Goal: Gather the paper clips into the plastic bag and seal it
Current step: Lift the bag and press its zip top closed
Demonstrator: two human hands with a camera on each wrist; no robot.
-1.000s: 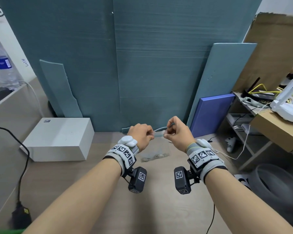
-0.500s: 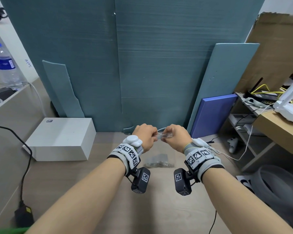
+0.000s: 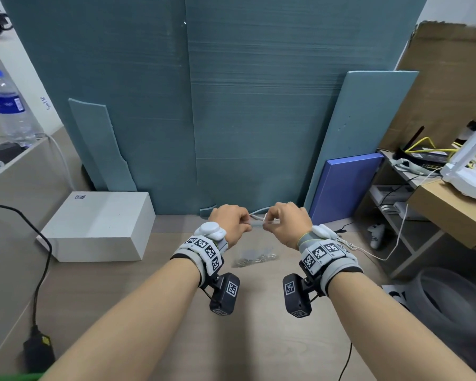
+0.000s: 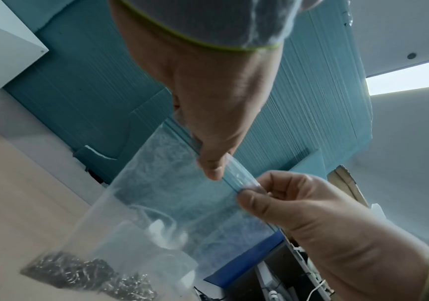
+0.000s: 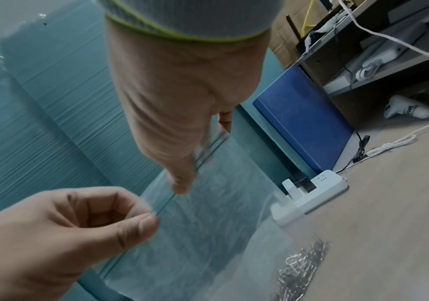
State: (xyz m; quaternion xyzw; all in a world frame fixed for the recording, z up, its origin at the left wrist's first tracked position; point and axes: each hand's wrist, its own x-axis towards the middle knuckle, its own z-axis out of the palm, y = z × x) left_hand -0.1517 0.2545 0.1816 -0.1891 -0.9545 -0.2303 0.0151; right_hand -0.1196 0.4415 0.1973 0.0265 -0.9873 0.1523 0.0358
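I have both hands raised over the bench (image 3: 253, 339), close together, each pinching the top edge of the clear zip-lock plastic bag (image 4: 182, 203). My left hand (image 3: 229, 221) grips the zip strip between thumb and curled fingers, and my right hand (image 3: 285, 224) does the same just beside it, so that only a short stretch of the strip shows between them in the head view. The strip runs side to side from one hand to the other, roughly level, and the bag hangs down from it with its long axis near vertical and its mouth upward. From the left wrist view the two lips of the strip look pressed together between the thumbs, though I cannot tell whether the seal is closed along its whole run. The paper clips (image 3: 254, 259) lie in a silvery heap in the bottom of the bag, which sits low by the bench surface; I cannot tell if it touches. Behind the hands stand teal foam boards (image 3: 231, 105), with a white box (image 3: 99, 224) on the bench to the left, a blue board (image 3: 346, 185) leaning to the right and a white power strip (image 5: 311, 195) near its foot.
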